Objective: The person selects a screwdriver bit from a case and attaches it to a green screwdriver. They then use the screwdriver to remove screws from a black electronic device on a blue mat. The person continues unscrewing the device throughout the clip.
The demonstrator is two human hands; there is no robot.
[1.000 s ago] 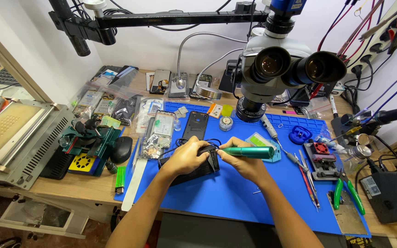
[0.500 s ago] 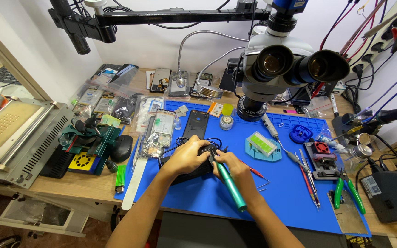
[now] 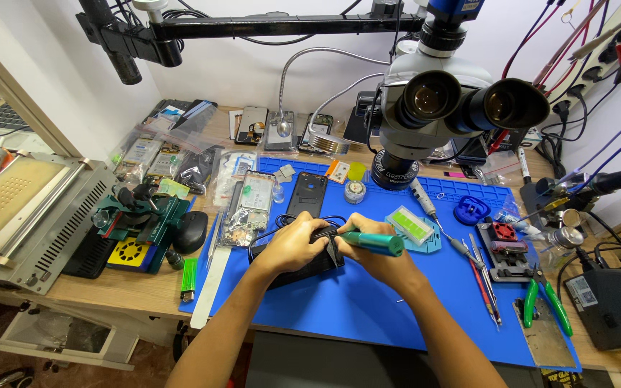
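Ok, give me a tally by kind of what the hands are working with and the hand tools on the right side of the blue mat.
Hands: 2, left hand, right hand
Green-handled tool in the right hand: 1
Dark phone under the left hand: 1
Green-handled pliers: 1
Grey-handled screwdriver: 1
Total: 6

Single head-worn view, set above the worktop [image 3: 109,287] edge, looked steeply down and forward at close range. Blue mat [image 3: 368,302] sat centre frame; microscope [image 3: 454,108] loomed near the lens just beyond the mat; wall behind the microscope.
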